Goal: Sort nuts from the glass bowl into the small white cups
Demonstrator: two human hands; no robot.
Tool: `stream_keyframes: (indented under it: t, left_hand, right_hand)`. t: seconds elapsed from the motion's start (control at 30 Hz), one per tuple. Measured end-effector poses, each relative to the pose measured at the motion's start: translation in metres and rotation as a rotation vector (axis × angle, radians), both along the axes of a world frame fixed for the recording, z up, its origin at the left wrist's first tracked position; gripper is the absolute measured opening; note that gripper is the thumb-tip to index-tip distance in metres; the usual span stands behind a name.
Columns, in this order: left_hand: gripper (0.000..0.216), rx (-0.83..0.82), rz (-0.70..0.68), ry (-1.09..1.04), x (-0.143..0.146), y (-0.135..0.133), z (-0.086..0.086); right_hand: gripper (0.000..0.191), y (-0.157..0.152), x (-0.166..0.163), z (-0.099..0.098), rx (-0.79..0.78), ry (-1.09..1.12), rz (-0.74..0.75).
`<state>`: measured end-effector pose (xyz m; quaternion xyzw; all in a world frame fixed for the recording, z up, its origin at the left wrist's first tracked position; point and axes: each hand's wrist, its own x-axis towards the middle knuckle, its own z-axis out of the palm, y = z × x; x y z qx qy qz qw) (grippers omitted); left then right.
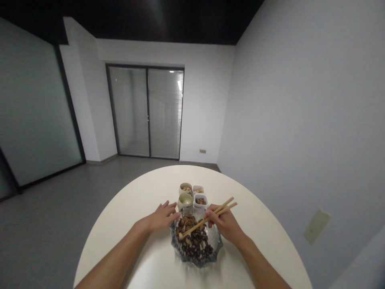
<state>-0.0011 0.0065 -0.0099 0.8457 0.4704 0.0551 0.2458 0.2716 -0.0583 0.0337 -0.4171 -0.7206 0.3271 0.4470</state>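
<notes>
A scalloped glass bowl (218, 245) full of dark and brown nuts or seeds sits on the round white table (144, 192) in front of me. My right hand (224, 222) is closed on a pair of wooden chopsticks (207, 220), whose tips reach down-left into the bowl's contents. My left hand (162, 216) lies flat with fingers stretched out, touching the bowl's left rim. Just behind the bowl stand two small round cups (185, 200) and two small square white dishes (201, 199) with bits of food.
The table's curved edge runs all around, with grey floor (60, 208) beyond it. A plain wall (300, 120) is close on the right, and a glass door with blinds (147, 112) stands at the far end.
</notes>
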Motion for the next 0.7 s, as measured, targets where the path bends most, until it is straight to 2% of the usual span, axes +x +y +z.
stream_keyframes:
  t: [0.37, 0.7]
  left_hand:
    - [0.071, 0.001, 0.004, -0.010, -0.0008, 0.0016, -0.0027]
    - [0.072, 0.000, 0.009, -0.007, 0.0007, -0.0001, 0.0003]
  right_hand:
    - [0.042, -0.0012, 0.0033, 0.0016, 0.028, 0.026, -0.006]
    - [0.038, -0.0013, 0.0009, -0.0002, 0.021, -0.047, 0.018]
